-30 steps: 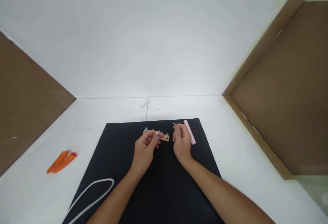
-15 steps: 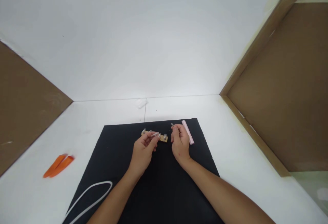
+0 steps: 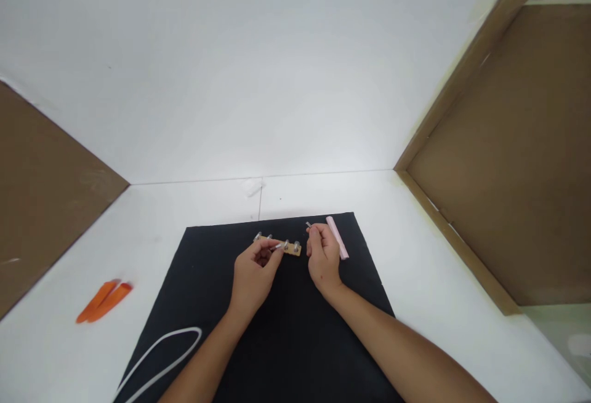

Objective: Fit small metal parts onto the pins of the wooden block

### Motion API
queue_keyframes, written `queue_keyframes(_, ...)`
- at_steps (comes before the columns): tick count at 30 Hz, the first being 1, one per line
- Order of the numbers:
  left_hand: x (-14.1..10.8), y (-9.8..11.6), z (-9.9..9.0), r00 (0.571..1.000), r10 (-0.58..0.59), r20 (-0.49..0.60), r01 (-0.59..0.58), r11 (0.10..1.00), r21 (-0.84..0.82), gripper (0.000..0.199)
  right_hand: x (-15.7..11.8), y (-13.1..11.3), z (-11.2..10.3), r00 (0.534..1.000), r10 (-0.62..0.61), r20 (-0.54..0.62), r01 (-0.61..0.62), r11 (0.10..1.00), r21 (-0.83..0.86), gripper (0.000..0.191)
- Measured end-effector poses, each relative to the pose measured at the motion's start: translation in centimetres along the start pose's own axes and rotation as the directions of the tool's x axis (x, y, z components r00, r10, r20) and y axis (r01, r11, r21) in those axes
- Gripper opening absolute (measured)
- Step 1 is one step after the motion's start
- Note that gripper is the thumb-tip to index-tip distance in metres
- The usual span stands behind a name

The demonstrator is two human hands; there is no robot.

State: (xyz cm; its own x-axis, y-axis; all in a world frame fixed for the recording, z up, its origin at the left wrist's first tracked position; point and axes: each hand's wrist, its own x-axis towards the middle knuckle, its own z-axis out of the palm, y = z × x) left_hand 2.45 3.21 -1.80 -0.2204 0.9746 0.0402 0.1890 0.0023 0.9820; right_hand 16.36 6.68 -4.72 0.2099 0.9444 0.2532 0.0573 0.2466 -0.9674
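A small tan strip (image 3: 292, 249) with several silver metal pieces lies near the back of a black mat (image 3: 286, 329). My left hand (image 3: 256, 267) pinches a small whitish piece (image 3: 277, 246) between thumb and index finger, just in front of the strip and partly covering its left part. To the right of the strip, my right hand (image 3: 323, 255) is closed around a small, thin metal piece (image 3: 309, 224), whose tip sticks out above the fingers. A pale pink bar (image 3: 337, 238) lies just right of my right hand.
Two orange pieces (image 3: 104, 301) lie on the white surface at the left. A white cord (image 3: 173, 354) loops over the mat's front left. Behind the mat is a crumpled clear piece (image 3: 252, 187). Brown panels stand at both sides.
My left hand has shifted slightly left along the strip, uncovering more of its middle. My right hand has barely moved.
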Motion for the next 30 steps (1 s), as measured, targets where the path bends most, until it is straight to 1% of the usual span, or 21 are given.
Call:
queue_keyframes(4,0.07,-0.34,-0.04,1.000,0.002,-0.006,-0.002,1.000,0.021,0.021,0.00,0.00,0.02,1.000,0.016,-0.013,-0.016,1.000,0.011,0.033)
queue_keyframes(11,0.16,-0.72,0.00,0.998,-0.016,-0.053,0.013,0.998,-0.057,0.032,0.01,0.05,0.07,1.000,0.017,-0.015,-0.017,1.000,0.016,0.033)
queue_keyframes(17,0.20,-0.67,-0.05,0.999,0.013,-0.049,-0.015,0.999,-0.035,0.022,0.02,0.06,0.02,1.000,0.013,-0.013,-0.013,1.000,0.006,0.034)
queue_keyframes(30,0.07,-0.48,-0.04,0.996,0.037,-0.085,-0.035,0.999,0.020,0.023,0.02,0.05,0.06,1.000,0.015,-0.020,-0.015,1.000,0.008,0.034)
